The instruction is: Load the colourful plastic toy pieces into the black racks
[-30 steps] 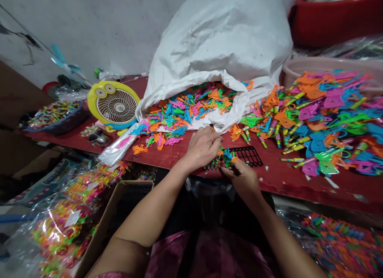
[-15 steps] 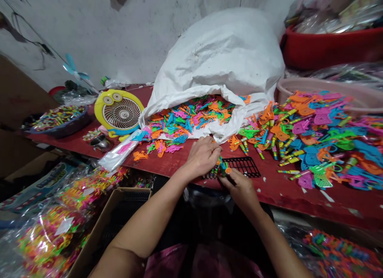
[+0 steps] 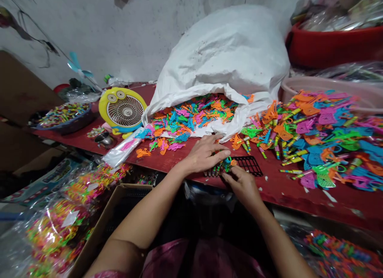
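Observation:
A black plastic grid rack (image 3: 247, 166) lies flat at the table's front edge. Small blue, green and orange plastic pieces (image 3: 228, 163) sit in its left part, between my hands. My left hand (image 3: 205, 154) rests over that part, palm down, its fingers stretched forward and the thumb apart, reaching toward the pieces. From the right, my right hand (image 3: 241, 185) has its thumb and fingers pinched together at the rack's near edge, against these pieces. What exactly the pinch holds is hidden. Beyond the hands, a big white sack (image 3: 221, 50) opens toward me, full of colourful plastic toy pieces (image 3: 191, 116).
On the right, a heap of colourful toy pieces (image 3: 323, 138) spreads before a pink basin (image 3: 287, 86); a red tub (image 3: 335, 46) stands above. Leftward are a yellow fan (image 3: 104, 106), a metal cup (image 3: 104, 140) and a filled basin (image 3: 67, 128). Bagged pieces (image 3: 54, 234) lie below.
My left hand has straightened its fingers, and its thumb now stretches out above the pieces. The right hand stays at the rack's near edge. The whole view has shifted slightly.

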Available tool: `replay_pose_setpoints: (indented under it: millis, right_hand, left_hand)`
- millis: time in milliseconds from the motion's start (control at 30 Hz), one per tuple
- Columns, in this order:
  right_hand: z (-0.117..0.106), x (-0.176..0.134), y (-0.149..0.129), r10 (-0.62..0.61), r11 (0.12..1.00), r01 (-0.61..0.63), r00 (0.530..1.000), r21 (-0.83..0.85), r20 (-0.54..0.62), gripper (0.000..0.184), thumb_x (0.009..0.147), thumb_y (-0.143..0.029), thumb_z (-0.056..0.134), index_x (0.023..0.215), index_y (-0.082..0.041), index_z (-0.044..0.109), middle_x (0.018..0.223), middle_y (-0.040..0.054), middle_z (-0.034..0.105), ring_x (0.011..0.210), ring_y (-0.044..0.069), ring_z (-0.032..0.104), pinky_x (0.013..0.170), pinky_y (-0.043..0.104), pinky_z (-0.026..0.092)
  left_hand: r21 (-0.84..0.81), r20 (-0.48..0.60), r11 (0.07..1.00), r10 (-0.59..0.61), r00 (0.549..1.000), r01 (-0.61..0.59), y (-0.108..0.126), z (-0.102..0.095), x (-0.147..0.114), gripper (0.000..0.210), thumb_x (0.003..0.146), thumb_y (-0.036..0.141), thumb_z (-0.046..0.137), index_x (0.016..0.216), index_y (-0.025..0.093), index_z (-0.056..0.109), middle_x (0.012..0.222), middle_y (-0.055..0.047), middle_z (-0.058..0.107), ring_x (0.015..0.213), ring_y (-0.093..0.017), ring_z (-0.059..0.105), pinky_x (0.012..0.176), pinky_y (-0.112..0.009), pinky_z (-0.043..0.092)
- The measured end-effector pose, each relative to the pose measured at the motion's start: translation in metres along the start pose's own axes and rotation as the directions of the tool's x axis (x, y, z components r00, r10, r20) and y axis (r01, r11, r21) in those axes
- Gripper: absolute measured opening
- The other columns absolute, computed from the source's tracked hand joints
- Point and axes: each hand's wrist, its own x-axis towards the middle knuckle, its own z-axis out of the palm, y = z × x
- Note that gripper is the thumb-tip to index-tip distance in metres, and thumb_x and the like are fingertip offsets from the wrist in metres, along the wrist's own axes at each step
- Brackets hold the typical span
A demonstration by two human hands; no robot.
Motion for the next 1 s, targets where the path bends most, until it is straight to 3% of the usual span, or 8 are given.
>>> replay_pose_setpoints:
  millis: [200, 400, 533, 700, 833, 900, 1000]
  right_hand:
    - [0.009, -0.001, 0.000, -0.076, 0.982, 0.069, 0.997, -0.178, -0.033, 0.021, 0.090, -0.024, 0.047, 0.094, -0.018, 0.067, 0.091, 0.0088, 0.068, 0.087, 0.023, 0.062, 0.077, 0.034, 0.048]
    - [0.012, -0.003, 0.002, -0.086, 0.949, 0.085, 0.996, -0.304, 0.010, 0.031, 0.095, -0.029, 0.042, 0.108, -0.014, 0.066, 0.105, 0.0140, 0.068, 0.095, 0.026, 0.064, 0.079, 0.036, 0.049]
    - [0.011, 0.001, 0.000, -0.055, 0.943, 0.085, 0.993, -0.322, 0.101, 0.038, 0.097, -0.029, 0.036, 0.120, -0.013, 0.062, 0.111, 0.0155, 0.068, 0.100, 0.027, 0.065, 0.081, 0.036, 0.049]
    - [0.009, 0.006, -0.001, 0.012, 0.968, 0.037, 0.981, -0.249, 0.193, 0.039, 0.095, -0.027, 0.036, 0.122, -0.011, 0.060, 0.114, 0.0172, 0.067, 0.101, 0.028, 0.064, 0.083, 0.037, 0.049]
    - [-0.003, 0.005, 0.007, -0.004, 0.996, 0.021, 0.978, -0.082, 0.207, 0.028, 0.091, -0.028, 0.044, 0.104, -0.013, 0.065, 0.100, 0.0119, 0.070, 0.090, 0.023, 0.065, 0.078, 0.034, 0.050]
    - [-0.014, 0.003, 0.006, 0.006, 1.000, -0.008, 0.986, 0.011, 0.169, 0.024, 0.090, -0.031, 0.048, 0.098, -0.016, 0.065, 0.091, 0.0074, 0.070, 0.082, 0.020, 0.064, 0.073, 0.031, 0.050]
    - [-0.029, -0.002, -0.004, 0.020, 0.995, -0.019, 1.000, 0.101, -0.017, 0.028, 0.092, -0.033, 0.050, 0.113, -0.019, 0.063, 0.101, 0.0060, 0.069, 0.089, 0.017, 0.064, 0.077, 0.029, 0.050]
  left_hand:
    - [0.046, -0.023, 0.999, -0.010, 1.000, 0.011, 0.002, 0.005, 0.001, 0.047, 0.073, 0.066, 0.066, 0.106, 0.033, 0.073, 0.146, -0.004, 0.045, 0.132, -0.030, 0.041, 0.107, -0.051, 0.037]
    - [0.056, -0.022, 0.998, -0.022, 1.000, 0.024, 0.003, 0.007, 0.000, 0.038, 0.074, 0.060, 0.069, 0.097, 0.031, 0.075, 0.145, -0.004, 0.046, 0.132, -0.030, 0.041, 0.107, -0.051, 0.037]
    - [0.057, -0.022, 0.998, -0.025, 0.999, 0.026, 0.003, 0.008, 0.000, 0.033, 0.075, 0.058, 0.069, 0.091, 0.030, 0.076, 0.146, -0.003, 0.045, 0.132, -0.030, 0.040, 0.107, -0.051, 0.037]
    - [0.085, -0.019, 0.996, -0.013, 1.000, 0.014, 0.004, 0.008, 0.001, 0.038, 0.077, 0.062, 0.065, 0.090, 0.028, 0.076, 0.145, -0.003, 0.046, 0.132, -0.030, 0.040, 0.107, -0.048, 0.037]
    - [0.089, 0.019, 0.996, -0.008, 1.000, 0.006, 0.004, 0.003, 0.001, 0.045, 0.079, 0.067, 0.058, 0.093, 0.028, 0.076, 0.147, -0.005, 0.045, 0.132, -0.029, 0.041, 0.107, -0.048, 0.036]
    - [0.085, 0.037, 0.996, -0.008, 0.999, 0.005, 0.004, 0.002, 0.000, 0.046, 0.080, 0.068, 0.056, 0.095, 0.029, 0.075, 0.148, -0.004, 0.043, 0.133, -0.029, 0.040, 0.108, -0.049, 0.036]
    - [0.089, 0.036, 0.996, -0.016, 0.999, 0.013, 0.004, 0.002, 0.000, 0.050, 0.080, 0.071, 0.054, 0.096, 0.029, 0.075, 0.149, -0.003, 0.042, 0.134, -0.030, 0.038, 0.109, -0.049, 0.035]
